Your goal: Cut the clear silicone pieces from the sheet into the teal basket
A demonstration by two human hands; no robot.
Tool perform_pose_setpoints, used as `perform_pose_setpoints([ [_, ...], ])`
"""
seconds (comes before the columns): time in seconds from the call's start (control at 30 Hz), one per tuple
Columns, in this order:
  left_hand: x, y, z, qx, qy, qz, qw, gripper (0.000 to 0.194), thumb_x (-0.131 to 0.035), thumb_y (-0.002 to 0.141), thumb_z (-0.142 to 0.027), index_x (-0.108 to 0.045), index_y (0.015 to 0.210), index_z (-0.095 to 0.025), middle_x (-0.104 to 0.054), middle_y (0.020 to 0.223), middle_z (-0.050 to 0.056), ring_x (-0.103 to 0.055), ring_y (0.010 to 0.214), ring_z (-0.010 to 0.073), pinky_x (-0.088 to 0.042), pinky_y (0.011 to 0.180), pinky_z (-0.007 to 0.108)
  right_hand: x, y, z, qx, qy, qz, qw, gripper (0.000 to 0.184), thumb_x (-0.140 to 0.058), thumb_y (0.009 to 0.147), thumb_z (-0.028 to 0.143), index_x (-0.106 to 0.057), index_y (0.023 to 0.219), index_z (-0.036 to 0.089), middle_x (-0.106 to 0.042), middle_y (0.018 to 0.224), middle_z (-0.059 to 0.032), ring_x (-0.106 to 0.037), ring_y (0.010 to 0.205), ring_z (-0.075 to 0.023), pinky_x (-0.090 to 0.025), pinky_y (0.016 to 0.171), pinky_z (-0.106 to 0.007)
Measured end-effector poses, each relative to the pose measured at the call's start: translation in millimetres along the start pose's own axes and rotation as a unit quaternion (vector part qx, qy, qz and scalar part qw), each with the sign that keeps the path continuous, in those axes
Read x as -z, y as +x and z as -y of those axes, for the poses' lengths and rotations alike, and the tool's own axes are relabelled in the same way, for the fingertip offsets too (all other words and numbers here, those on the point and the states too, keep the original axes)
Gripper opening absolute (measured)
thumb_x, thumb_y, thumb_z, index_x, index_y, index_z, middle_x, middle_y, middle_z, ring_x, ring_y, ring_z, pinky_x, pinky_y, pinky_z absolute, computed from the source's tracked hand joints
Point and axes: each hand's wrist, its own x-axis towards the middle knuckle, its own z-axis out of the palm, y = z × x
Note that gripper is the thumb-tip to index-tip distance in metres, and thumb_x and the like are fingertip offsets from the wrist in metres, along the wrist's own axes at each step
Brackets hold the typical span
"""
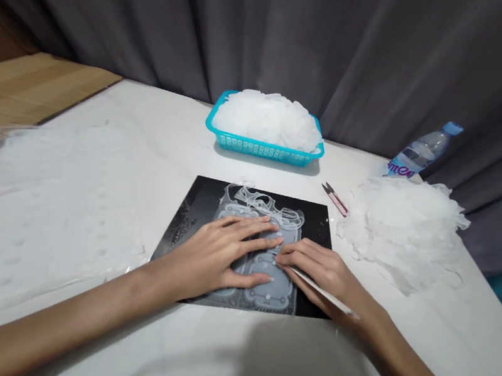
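A translucent silicone sheet (264, 285) with moulded rounded panels lies on a black mat (201, 202) in front of me. My left hand (216, 252) rests flat on the sheet, fingers stretched out to the right. My right hand (319, 269) is pinched at the sheet's middle and holds a thin white stick-like tool (324, 294) that runs back along my wrist. Loose trimmed strips of silicone (262, 202) lie curled at the far end of the sheet.
A turquoise basket (262, 147) heaped with white translucent pieces stands behind the mat. Pink thread snips (335, 199) lie to the right, beside a pile of white scraps (400, 227). A water bottle (421, 153) stands at the far right. Clear sheets (50, 194) cover the left side.
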Motion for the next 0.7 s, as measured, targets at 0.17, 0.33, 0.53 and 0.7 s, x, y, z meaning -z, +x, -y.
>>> perform_pose_setpoints([
  [0.17,2.0,1,0,0.005,0.003,0.010,1.000,0.063,-0.060,0.099,-0.066,-0.056,0.153,-0.035,-0.052,0.163,0.002,-0.051,0.149,0.0292,-0.040,0.121,0.046,12,-9,0,-0.041,0.012,0.012,0.999,0.016,-0.053,0.107,0.018,-0.068,0.113,0.021,-0.075,0.107,-0.0096,-0.073,0.098,-0.0222,-0.061,0.084,-0.036],
  [0.33,3.4,1,-1,0.003,0.005,0.022,1.000,0.062,-0.059,0.100,-0.065,-0.054,0.154,-0.034,-0.051,0.164,0.002,-0.049,0.150,0.0299,-0.040,0.120,0.047,15,-13,-2,-0.098,0.077,0.026,0.992,0.014,-0.057,0.107,0.023,-0.069,0.114,0.024,-0.073,0.110,-0.0067,-0.072,0.101,-0.0201,-0.058,0.090,-0.033],
  [0.53,5.1,2,-2,0.010,-0.005,0.025,1.000,0.063,-0.063,0.099,-0.062,-0.055,0.154,-0.032,-0.052,0.163,0.004,-0.049,0.150,0.0321,-0.040,0.120,0.048,17,-9,0,-0.104,0.093,0.041,0.989,0.015,-0.054,0.109,0.025,-0.067,0.115,0.024,-0.071,0.111,-0.0059,-0.069,0.102,-0.0187,-0.057,0.091,-0.033],
  [0.7,5.5,3,-2,0.010,0.004,0.030,0.999,0.062,-0.060,0.101,-0.063,-0.055,0.154,-0.033,-0.051,0.164,0.004,-0.048,0.150,0.0316,-0.039,0.121,0.048,11,-7,-3,-0.053,0.045,0.031,0.997,0.016,-0.050,0.110,0.022,-0.065,0.117,0.021,-0.071,0.111,-0.0085,-0.069,0.105,-0.0201,-0.058,0.091,-0.034],
])
